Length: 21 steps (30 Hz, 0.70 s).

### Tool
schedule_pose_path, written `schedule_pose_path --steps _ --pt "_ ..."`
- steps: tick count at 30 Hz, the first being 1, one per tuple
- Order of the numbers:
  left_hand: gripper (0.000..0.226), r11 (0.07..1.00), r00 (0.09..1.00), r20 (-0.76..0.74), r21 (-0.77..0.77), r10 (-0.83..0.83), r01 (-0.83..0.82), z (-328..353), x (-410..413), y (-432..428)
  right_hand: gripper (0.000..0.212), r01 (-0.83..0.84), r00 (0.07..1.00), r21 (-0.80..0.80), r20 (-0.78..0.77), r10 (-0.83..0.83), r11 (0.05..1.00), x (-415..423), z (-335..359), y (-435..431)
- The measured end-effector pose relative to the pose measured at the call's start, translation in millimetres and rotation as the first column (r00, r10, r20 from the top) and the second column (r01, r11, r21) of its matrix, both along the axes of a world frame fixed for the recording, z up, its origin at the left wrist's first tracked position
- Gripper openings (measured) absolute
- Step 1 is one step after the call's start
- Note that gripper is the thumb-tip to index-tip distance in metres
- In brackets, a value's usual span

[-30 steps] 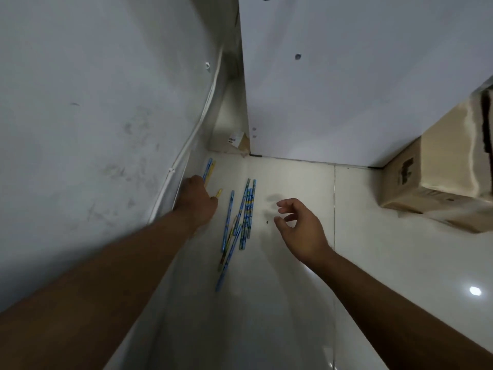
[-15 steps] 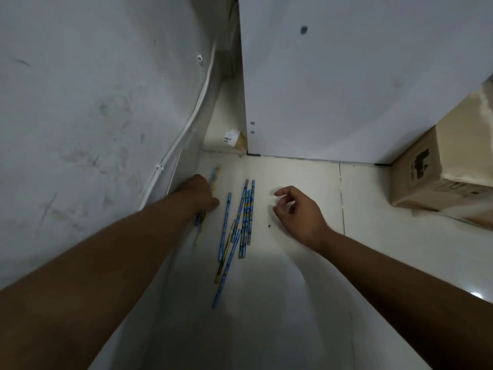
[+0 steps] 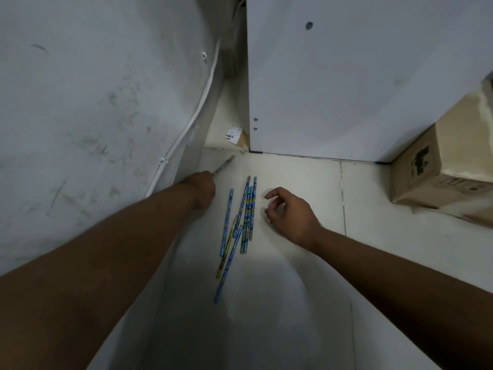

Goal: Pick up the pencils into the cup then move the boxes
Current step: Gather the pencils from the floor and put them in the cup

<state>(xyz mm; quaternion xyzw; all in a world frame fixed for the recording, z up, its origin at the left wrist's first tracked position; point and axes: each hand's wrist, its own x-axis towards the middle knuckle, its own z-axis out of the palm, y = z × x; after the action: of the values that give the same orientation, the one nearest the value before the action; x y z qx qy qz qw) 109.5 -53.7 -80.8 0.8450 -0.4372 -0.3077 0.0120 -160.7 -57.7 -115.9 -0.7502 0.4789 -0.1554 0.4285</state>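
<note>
The left hand (image 3: 203,188) is down at the foot of the wall, fingers curled round one blue pencil (image 3: 223,166) whose far end sticks out past the knuckles toward the corner. The right hand (image 3: 290,213) hovers low over the floor, fingers loosely bent, thumb and forefinger apart, with nothing in it. Between the two hands the loose pencils (image 3: 241,222) lie on the pale floor tiles (image 3: 280,276), most of them side by side, a couple crossing at the near end. The right hand is just beside them, not touching. Beyond stands a white cabinet panel (image 3: 346,89), with a small labelled carton (image 3: 236,134) in the gap behind it. A cardboard box (image 3: 440,172) sits on the floor to the right. A white cable (image 3: 198,113) runs down the scuffed wall (image 3: 93,102).
</note>
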Motion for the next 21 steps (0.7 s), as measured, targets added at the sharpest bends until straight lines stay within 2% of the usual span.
schedule_pose_path --steps 3,6,8,10,12,21 --pt "0.036 1.0 1.0 0.006 0.015 -0.019 0.019 -0.4 7.4 -8.3 0.02 0.031 0.999 0.001 0.013 -0.031 1.0 -10.6 -1.0 -5.7" --pt "0.035 0.996 0.992 -0.095 -0.041 -0.077 0.073 4.7 4.2 -4.2 0.019 0.091 0.996 -0.027 -0.004 -0.091 0.996 -17.7 -0.9 -13.7" --pt "0.055 0.985 0.983 -0.078 -0.059 -0.166 0.161 5.3 -0.5 2.4 0.018 0.128 0.992 -0.028 -0.003 -0.128 0.991 -20.0 -1.8 -17.0" --pt "0.076 0.97 0.97 -0.048 0.042 -0.237 0.239 6.6 -7.2 6.7 0.018 0.146 0.989 -0.03 -0.01 -0.146 0.989 -20.9 -3.4 -19.5" --pt "0.084 0.941 0.951 -0.046 0.136 -0.306 0.31 8.1 -18.2 9.5 0.018 0.154 0.988 -0.025 -0.009 -0.154 0.988 -22.4 -5.5 -19.3" --pt "0.077 0.898 0.917 0.039 0.222 -0.397 0.379 -0.3 -47.7 3.5 0.017 0.175 0.984 -0.007 -0.036 -0.175 0.984 -24.9 -7.8 -15.8"
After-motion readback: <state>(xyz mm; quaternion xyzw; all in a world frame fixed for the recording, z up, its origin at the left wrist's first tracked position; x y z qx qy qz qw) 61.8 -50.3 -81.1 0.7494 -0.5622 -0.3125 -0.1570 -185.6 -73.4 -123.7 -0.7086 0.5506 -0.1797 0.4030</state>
